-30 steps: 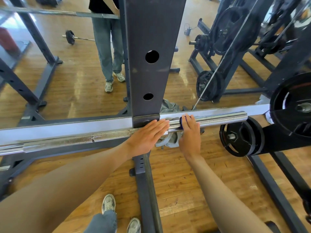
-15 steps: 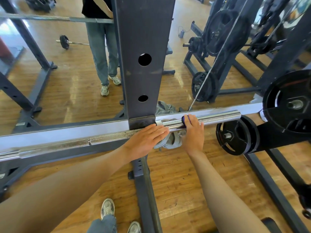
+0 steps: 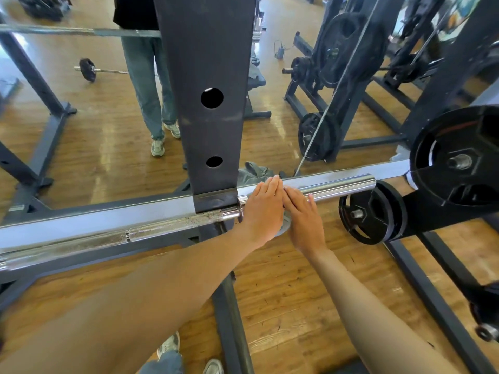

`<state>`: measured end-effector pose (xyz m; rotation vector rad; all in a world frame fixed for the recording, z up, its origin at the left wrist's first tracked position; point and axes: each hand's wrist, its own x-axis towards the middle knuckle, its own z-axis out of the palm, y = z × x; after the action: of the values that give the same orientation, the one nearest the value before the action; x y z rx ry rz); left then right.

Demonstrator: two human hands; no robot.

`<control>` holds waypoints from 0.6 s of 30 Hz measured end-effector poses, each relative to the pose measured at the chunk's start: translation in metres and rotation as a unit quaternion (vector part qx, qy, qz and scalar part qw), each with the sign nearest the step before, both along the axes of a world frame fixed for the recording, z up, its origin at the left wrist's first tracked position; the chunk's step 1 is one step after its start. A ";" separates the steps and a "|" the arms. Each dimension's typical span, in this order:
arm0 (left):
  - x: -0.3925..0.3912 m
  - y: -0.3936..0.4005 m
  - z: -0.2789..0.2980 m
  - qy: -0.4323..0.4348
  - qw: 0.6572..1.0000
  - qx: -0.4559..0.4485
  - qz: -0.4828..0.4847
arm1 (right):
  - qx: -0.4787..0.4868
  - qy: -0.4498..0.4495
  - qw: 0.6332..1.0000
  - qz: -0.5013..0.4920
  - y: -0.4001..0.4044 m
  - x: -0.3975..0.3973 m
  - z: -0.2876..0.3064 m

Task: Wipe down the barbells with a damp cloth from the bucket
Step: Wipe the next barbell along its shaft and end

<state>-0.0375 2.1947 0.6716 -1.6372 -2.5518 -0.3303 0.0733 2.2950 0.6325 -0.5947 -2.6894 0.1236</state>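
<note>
Both hands lie side by side on the barbell (image 3: pixel 337 188) sleeve, left hand (image 3: pixel 263 209) and right hand (image 3: pixel 303 217) with straight fingers pressing a grey cloth (image 3: pixel 285 225) glimpsed beneath; firm, even pressure along the chrome should wipe it clean.

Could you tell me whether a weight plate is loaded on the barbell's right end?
No, the barbell sleeve is bare up to its tip.

We see a long silver steel barbell (image 3: pixel 337 188), its sleeve glossy chrome and its shaft rough with knurling. The dark grey metal rack upright (image 3: pixel 208 63) looks matt; the brown wooden plank floor (image 3: pixel 283 292) shines, lightly scuffed.
</note>
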 end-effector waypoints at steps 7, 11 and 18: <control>0.000 0.033 -0.012 -0.073 0.994 -0.061 0.051 | -0.013 -0.009 0.998 -0.054 0.012 -0.004 0.002; -0.021 0.050 -0.012 -0.101 0.985 -0.040 0.130 | -0.024 0.000 0.992 -0.125 0.034 0.007 0.001; -0.003 0.044 -0.018 -0.030 0.982 -0.061 0.174 | -0.039 -0.014 0.999 -0.027 0.024 0.017 0.002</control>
<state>-0.0403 2.2383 0.6538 -1.1930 -2.8865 -0.1986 0.0900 2.3186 0.6344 -0.6962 -2.7035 0.2091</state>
